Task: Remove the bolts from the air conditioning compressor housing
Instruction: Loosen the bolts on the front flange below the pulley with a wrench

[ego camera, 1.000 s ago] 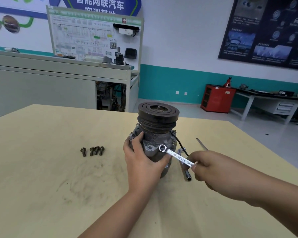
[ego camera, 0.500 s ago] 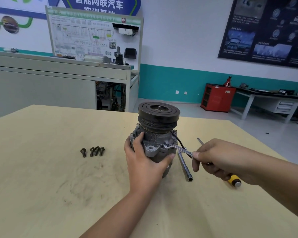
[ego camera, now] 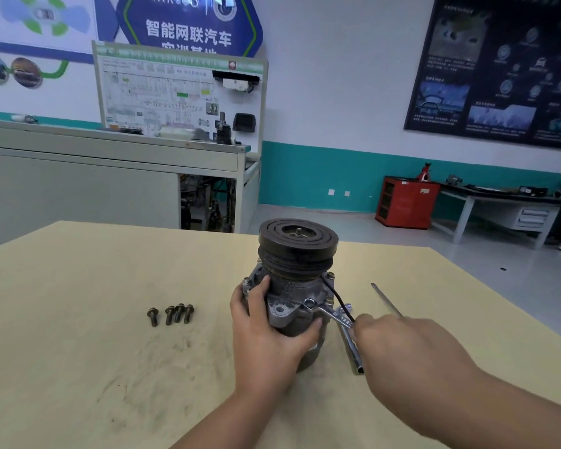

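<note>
The grey compressor (ego camera: pixel 293 286) stands upright on the wooden table (ego camera: pixel 78 351), its black pulley on top. My left hand (ego camera: pixel 266 338) grips the housing from the front left. A silver ring wrench (ego camera: pixel 329 312) sits with its ring end on a bolt at the housing's right flange. My right hand (ego camera: pixel 402 345) grips the wrench's handle end. Several removed bolts (ego camera: pixel 170 314) lie in a row on the table to the left of the compressor.
A steel socket extension bar (ego camera: pixel 353 354) lies on the table just right of the compressor, partly under my right hand. A thin metal shaft (ego camera: pixel 386 299) lies further right. Benches, a red cabinet (ego camera: pixel 405 202) and a display board stand beyond the table.
My right hand swung the wrench handle away and back toward me. The head tilted up, so more wall shows. My left hand kept its hold on the housing.
</note>
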`<state>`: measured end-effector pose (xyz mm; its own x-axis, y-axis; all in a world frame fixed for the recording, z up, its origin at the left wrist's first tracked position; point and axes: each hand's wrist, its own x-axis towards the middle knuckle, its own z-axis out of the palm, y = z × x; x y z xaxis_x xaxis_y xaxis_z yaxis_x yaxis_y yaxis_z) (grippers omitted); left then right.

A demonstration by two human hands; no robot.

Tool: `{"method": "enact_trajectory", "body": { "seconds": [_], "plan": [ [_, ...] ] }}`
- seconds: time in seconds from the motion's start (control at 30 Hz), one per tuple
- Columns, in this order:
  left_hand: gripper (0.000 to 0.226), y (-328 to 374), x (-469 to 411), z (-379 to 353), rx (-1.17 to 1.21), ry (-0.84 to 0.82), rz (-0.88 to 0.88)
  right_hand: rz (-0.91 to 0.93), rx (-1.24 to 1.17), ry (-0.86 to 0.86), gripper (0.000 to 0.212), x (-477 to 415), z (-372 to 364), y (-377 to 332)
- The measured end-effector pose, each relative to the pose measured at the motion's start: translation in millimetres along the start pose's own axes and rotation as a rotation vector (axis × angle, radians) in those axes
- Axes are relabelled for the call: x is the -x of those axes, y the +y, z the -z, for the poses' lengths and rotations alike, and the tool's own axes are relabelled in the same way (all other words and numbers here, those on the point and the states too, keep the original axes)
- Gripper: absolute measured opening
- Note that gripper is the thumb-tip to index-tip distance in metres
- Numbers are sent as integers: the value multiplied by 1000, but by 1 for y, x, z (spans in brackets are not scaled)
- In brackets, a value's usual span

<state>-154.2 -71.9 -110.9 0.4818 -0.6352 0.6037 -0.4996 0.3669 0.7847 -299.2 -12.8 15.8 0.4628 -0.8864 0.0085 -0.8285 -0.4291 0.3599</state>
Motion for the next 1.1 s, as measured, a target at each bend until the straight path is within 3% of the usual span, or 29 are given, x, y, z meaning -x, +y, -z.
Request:
{"method": "enact_trajectory", "body": {
  "seconds": [0.47,0.6,0.83,1.1],
  "plan": [
    [88,-5,-5,7,31,-75,-42,156,137,125,15,-17,-3,35],
    [84,-6,-5,8,71,-105,-48,140,72,109,8,-19,1,23],
    [84,-6,-4,8,80,-122,-39,43,-54,100,28,-9,0,14],
    [82,-5,-4,7,74,-90,-61,-33,-116,160,25,-12,-3,22]
  ]
}}
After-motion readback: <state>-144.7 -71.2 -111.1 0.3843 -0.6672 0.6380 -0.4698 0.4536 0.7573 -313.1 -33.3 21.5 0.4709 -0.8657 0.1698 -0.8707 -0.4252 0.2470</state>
